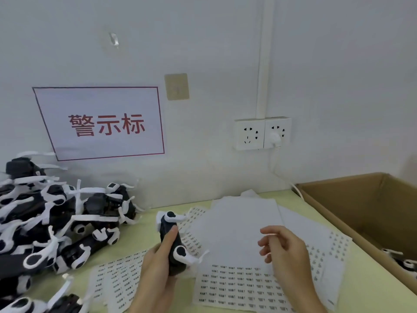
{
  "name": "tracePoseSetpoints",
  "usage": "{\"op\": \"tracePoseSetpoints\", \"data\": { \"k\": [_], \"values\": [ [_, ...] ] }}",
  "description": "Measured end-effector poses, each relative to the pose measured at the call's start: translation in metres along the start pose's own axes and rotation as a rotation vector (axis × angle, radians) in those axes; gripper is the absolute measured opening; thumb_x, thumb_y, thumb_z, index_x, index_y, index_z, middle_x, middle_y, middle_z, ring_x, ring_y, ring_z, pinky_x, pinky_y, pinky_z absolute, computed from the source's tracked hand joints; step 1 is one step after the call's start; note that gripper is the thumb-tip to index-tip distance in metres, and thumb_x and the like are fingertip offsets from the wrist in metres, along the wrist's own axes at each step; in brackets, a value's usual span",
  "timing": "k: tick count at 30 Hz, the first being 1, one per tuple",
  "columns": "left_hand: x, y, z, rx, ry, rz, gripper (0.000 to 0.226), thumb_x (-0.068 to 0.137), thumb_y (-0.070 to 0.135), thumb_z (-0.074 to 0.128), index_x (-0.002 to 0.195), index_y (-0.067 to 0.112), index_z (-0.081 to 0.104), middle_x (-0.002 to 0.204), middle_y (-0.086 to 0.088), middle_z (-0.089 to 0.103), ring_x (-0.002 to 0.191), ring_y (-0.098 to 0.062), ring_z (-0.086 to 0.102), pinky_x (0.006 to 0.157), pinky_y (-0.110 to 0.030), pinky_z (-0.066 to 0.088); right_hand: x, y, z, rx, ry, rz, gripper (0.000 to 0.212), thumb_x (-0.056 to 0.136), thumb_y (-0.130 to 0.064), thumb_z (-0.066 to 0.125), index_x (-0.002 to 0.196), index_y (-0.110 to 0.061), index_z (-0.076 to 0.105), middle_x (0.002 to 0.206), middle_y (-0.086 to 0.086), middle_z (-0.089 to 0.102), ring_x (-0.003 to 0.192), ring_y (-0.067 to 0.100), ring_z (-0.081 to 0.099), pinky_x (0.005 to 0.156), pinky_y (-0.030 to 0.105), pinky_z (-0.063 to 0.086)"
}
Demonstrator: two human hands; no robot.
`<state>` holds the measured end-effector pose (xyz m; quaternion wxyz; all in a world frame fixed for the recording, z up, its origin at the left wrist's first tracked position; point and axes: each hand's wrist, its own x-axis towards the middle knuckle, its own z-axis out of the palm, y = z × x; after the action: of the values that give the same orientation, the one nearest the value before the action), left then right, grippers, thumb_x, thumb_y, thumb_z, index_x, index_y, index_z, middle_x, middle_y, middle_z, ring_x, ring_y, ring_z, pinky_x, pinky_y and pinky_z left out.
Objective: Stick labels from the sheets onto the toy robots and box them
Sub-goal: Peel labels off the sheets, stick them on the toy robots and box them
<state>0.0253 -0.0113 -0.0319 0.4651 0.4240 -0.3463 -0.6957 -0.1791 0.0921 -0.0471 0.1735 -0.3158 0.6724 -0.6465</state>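
Gripping a toy robot (172, 242) upright, the left hand (158, 265) holds beside the label sheets (243, 288); the right hand (283, 247) hovers loosely curled, empty, near the box's (334, 208) edge.

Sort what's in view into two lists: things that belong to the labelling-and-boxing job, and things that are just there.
For the job:
toy robot held in left hand
right hand
label sheets
pile of toy robots
cardboard box

Just there:
wall sign
wall sockets
white plug
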Motion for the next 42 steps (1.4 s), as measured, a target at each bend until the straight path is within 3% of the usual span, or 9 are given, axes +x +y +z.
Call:
{"op": "tracePoseSetpoints", "data": {
  "k": [4, 8, 12, 17, 19, 24, 31, 37, 42],
  "values": [
    [0.007, -0.002, -0.008, 0.133, 0.015, 0.042, 0.047, 0.084, 0.043, 0.073, 0.091, -0.003, 0.072, 0.083, -0.015, 0.076, 0.078, -0.029, 0.073, 0.072, -0.039, 0.055, 0.006, 0.0, -0.035, -0.577, -0.009, 0.059, 0.016, 0.094, -0.014, 0.052, 0.099, -0.028, 0.06, 0.095, -0.003, 0.064, 0.081, 0.012, 0.061, 0.066, 0.027, 0.046],
    [0.008, -0.004, -0.002, 0.37, 0.046, 0.049, 0.022, 0.09, 0.027, 0.071, 0.093, 0.005, 0.07, 0.082, -0.014, 0.076, 0.078, -0.029, 0.072, 0.068, -0.043, 0.058, 0.007, 0.006, -0.051, -0.795, -0.071, 0.155, 0.019, 0.097, -0.025, 0.052, 0.116, -0.027, 0.052, 0.102, 0.001, 0.06, 0.09, 0.018, 0.058, 0.069, 0.03, 0.04],
    [0.009, -0.011, 0.001, 0.544, 0.114, 0.113, 0.026, 0.086, 0.027, 0.076, 0.1, 0.014, 0.058, 0.085, -0.006, 0.069, 0.068, -0.022, 0.07, 0.048, -0.028, 0.048, 0.005, 0.014, -0.048, -0.819, -0.114, 0.167, 0.023, 0.099, -0.031, 0.051, 0.121, -0.027, 0.052, 0.104, -0.004, 0.057, 0.094, 0.013, 0.057, 0.079, 0.029, 0.048],
    [0.012, -0.012, 0.002, 0.545, 0.131, 0.139, 0.047, 0.081, 0.04, 0.08, 0.112, 0.012, 0.058, 0.095, -0.01, 0.07, 0.076, -0.03, 0.073, 0.057, -0.036, 0.055, 0.007, 0.01, -0.04, -0.695, -0.027, 0.071, 0.037, 0.1, -0.029, 0.051, 0.137, -0.028, 0.049, 0.104, -0.006, 0.058, 0.095, 0.011, 0.056, 0.087, 0.03, 0.049],
    [0.015, -0.01, 0.001, 0.525, 0.158, 0.125, 0.049, 0.082, 0.045, 0.078, 0.111, 0.009, 0.06, 0.094, -0.011, 0.07, 0.078, -0.032, 0.072, 0.065, -0.043, 0.059, 0.011, -0.003, -0.032, -0.469, 0.014, 0.032, 0.047, 0.099, -0.027, 0.053, 0.145, -0.032, 0.042, 0.097, -0.007, 0.063, 0.081, 0.007, 0.061, 0.075, 0.026, 0.053],
    [0.019, -0.007, -0.003, 0.542, 0.145, 0.129, 0.032, 0.094, 0.038, 0.066, 0.08, 0.009, 0.064, 0.06, -0.004, 0.067, 0.052, -0.026, 0.064, 0.047, -0.034, 0.052, 0.055, -0.058, -0.013, -0.199, -0.066, 0.06, 0.069, 0.098, -0.025, 0.047, 0.156, -0.041, 0.014, 0.066, -0.001, 0.073, 0.045, 0.004, 0.052, 0.044, 0.012, 0.042],
    [0.025, -0.013, 0.0, 0.52, 0.034, 0.086, 0.028, 0.093, 0.031, 0.07, 0.093, 0.003, 0.068, 0.077, -0.012, 0.072, 0.062, -0.026, 0.067, 0.052, -0.031, 0.049, 0.101, -0.088, -0.001, -0.39, -0.108, 0.054, 0.053, 0.09, -0.02, 0.044, 0.141, -0.027, 0.037, 0.086, 0.008, 0.071, 0.036, 0.001, 0.052, 0.041, 0.02, 0.043],
    [0.022, -0.02, 0.005, 0.506, 0.053, 0.095, 0.026, 0.087, 0.04, 0.074, 0.087, 0.016, 0.064, 0.081, -0.004, 0.075, 0.066, -0.018, 0.073, 0.058, -0.029, 0.053, 0.088, -0.07, -0.01, -0.471, -0.057, 0.017, 0.06, 0.094, -0.023, 0.048, 0.151, -0.026, 0.031, 0.119, 0.005, 0.063, 0.093, 0.017, 0.063, 0.064, 0.03, 0.045],
    [0.018, -0.02, 0.005, 0.542, 0.09, 0.135, 0.032, 0.09, 0.045, 0.069, 0.093, 0.013, 0.07, 0.08, 0.0, 0.075, 0.069, -0.015, 0.073, 0.052, -0.023, 0.048, 0.03, -0.022, -0.038, -0.801, -0.075, 0.207, 0.052, 0.099, -0.041, 0.045, 0.147, -0.024, 0.035, 0.124, 0.006, 0.056, 0.103, 0.023, 0.059, 0.079, 0.034, 0.049]
  ]
}}
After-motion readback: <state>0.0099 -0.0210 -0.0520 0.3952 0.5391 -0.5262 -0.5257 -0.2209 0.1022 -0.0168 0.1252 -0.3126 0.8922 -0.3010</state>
